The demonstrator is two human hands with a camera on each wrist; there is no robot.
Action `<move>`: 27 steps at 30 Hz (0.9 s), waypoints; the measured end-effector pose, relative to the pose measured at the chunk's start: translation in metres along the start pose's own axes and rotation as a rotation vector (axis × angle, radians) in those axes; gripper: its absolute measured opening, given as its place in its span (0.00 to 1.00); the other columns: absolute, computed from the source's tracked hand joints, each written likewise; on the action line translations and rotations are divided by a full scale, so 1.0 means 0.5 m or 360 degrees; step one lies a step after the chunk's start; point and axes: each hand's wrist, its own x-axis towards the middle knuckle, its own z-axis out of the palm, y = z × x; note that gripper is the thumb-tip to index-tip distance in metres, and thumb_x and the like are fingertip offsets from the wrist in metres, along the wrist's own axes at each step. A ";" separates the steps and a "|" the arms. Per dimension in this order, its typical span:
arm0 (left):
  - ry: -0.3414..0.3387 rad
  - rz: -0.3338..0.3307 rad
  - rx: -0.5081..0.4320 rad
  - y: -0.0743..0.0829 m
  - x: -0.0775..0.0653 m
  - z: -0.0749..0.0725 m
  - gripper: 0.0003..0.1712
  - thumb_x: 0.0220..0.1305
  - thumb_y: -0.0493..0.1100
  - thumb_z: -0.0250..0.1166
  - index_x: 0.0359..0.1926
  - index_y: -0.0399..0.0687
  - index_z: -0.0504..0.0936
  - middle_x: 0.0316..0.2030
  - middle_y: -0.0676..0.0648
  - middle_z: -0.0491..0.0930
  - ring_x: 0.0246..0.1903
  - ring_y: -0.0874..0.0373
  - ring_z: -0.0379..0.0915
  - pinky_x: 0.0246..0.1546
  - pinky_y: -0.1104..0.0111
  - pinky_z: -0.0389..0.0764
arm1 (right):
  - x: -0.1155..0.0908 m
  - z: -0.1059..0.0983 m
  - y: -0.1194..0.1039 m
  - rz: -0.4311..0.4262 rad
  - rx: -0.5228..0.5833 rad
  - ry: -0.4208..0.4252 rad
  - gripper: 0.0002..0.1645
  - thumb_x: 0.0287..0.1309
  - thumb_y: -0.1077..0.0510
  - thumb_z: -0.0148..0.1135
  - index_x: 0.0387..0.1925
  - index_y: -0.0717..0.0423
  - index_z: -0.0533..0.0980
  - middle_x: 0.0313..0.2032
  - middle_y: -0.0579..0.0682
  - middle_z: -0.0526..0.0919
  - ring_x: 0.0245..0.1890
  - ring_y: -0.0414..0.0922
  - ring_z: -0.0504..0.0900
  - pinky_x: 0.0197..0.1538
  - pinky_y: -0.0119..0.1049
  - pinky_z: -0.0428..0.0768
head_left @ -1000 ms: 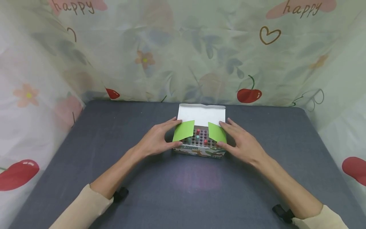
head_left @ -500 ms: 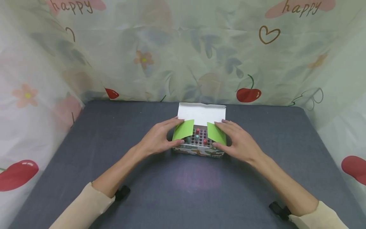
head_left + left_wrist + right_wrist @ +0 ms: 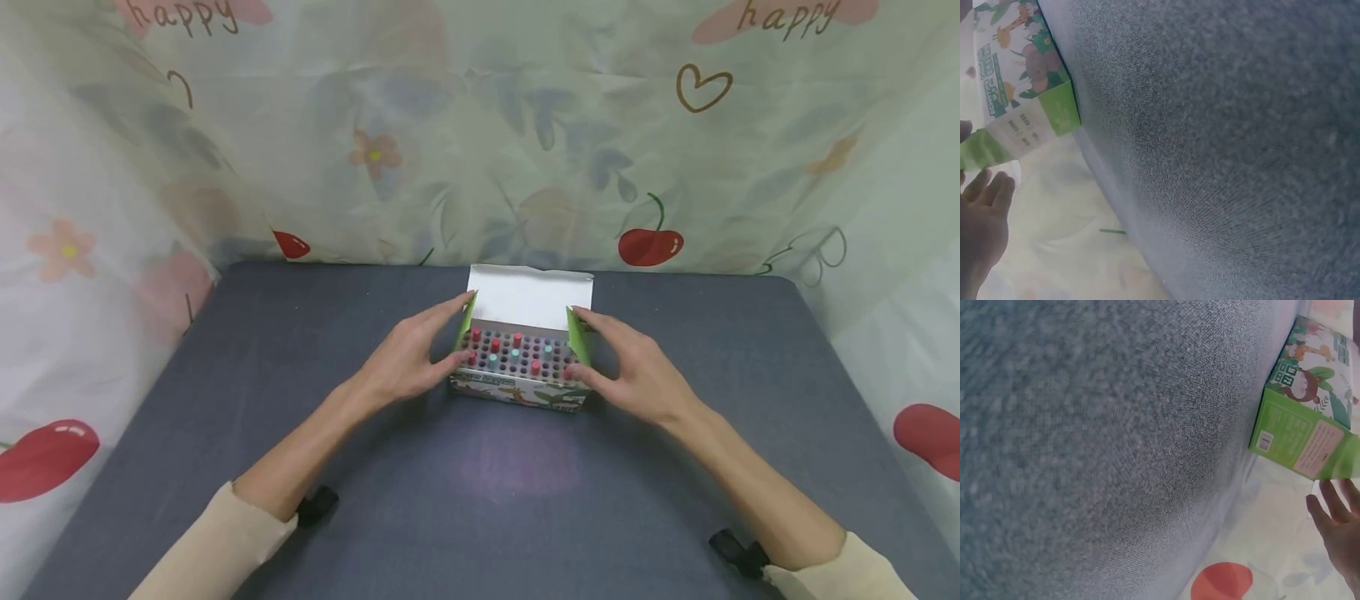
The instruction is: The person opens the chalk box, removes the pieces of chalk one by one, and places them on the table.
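Observation:
A small cardboard box (image 3: 517,392) with printed animals stands on the dark table, its white lid (image 3: 532,292) raised at the back. Red and pale-blue caps or tips (image 3: 516,356) poke from some holes of a perforated insert inside. My left hand (image 3: 408,350), fingers extended, is at the upright green left flap (image 3: 464,321), its thumb over the box's left front corner. On the opposite side, my right hand (image 3: 641,367) touches the right green flap (image 3: 577,336) with its fingertips, thumb at the front right corner. The wrist views show the box's green-and-white left end (image 3: 1029,125) and green right end (image 3: 1291,431).
The dark cloth-covered table (image 3: 517,517) extends around the box. A patterned curtain (image 3: 450,125) hangs behind its back edge and along both sides. Black straps (image 3: 738,554) sit at my wrists, by the beige sleeves.
Both green flaps have swung outward and upward from over the insert, so more holes and coloured tips show. My hands have stayed beside the box and shifted slightly with the flaps.

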 end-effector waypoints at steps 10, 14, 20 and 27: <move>0.0103 0.0049 0.0051 -0.009 -0.001 -0.016 0.51 0.51 0.45 0.68 0.71 0.56 0.48 0.67 0.51 0.52 0.61 0.56 0.58 0.46 0.62 0.75 | 0.002 -0.010 0.005 -0.0157 0.0062 0.0066 0.50 0.48 0.54 0.68 0.69 0.47 0.53 0.60 0.48 0.67 0.55 0.44 0.69 0.55 0.41 0.72; 0.0151 0.0055 0.0079 -0.013 -0.004 -0.023 0.49 0.49 0.48 0.69 0.69 0.55 0.54 0.68 0.52 0.49 0.59 0.57 0.60 0.36 0.67 0.75 | 0.001 -0.015 0.005 -0.0170 0.0032 0.0076 0.46 0.48 0.54 0.67 0.68 0.45 0.56 0.62 0.46 0.64 0.57 0.42 0.67 0.54 0.41 0.73; 0.0189 0.0074 0.0130 -0.019 -0.011 -0.034 0.46 0.48 0.49 0.70 0.67 0.52 0.59 0.69 0.55 0.49 0.57 0.61 0.63 0.34 0.70 0.74 | 0.005 -0.028 0.004 -0.0155 0.0048 0.0139 0.41 0.49 0.55 0.66 0.65 0.49 0.61 0.63 0.44 0.61 0.57 0.41 0.66 0.53 0.37 0.73; 0.0229 0.0095 0.0249 -0.028 -0.016 -0.036 0.46 0.45 0.52 0.72 0.65 0.48 0.64 0.68 0.52 0.51 0.67 0.52 0.42 0.54 0.57 0.72 | -0.001 -0.037 0.009 -0.0168 0.0009 0.0234 0.36 0.50 0.58 0.63 0.62 0.51 0.65 0.63 0.45 0.63 0.59 0.43 0.65 0.56 0.39 0.71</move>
